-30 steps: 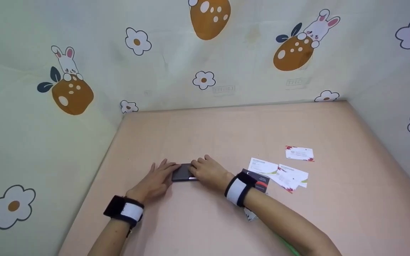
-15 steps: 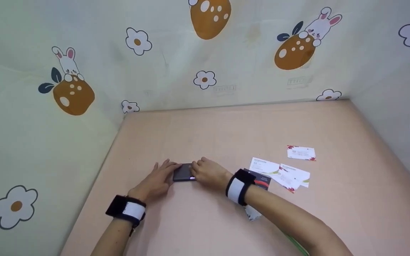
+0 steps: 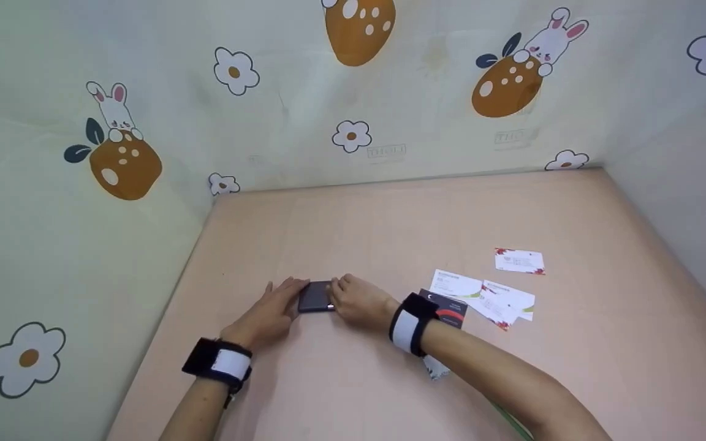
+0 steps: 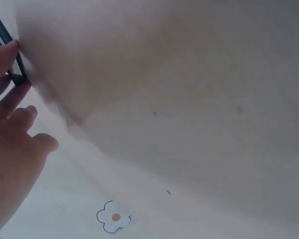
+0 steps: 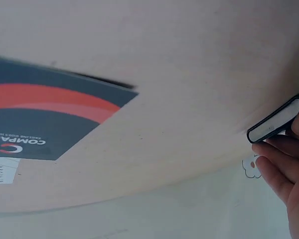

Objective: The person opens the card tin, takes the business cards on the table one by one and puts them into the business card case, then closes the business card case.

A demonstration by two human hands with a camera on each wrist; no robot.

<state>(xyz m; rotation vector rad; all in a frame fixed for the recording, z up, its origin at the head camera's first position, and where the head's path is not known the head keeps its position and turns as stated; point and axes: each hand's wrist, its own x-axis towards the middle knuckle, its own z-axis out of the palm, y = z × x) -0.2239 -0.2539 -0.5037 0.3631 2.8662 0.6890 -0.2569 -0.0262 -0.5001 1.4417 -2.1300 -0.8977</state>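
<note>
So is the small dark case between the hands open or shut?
Shut, as far as the views show. The dark case lies flat on the table, its halves together in the right wrist view, left hand and right hand touching its ends.

Two bare forearms reach in from the bottom of the frame, each with a black-and-white band at the wrist. The left hand (image 3: 270, 312) lies low at centre-left, fingers nearly straight and pointing right. The right hand (image 3: 359, 301) faces it at centre, fingers curled, fingertips almost meeting.
</note>
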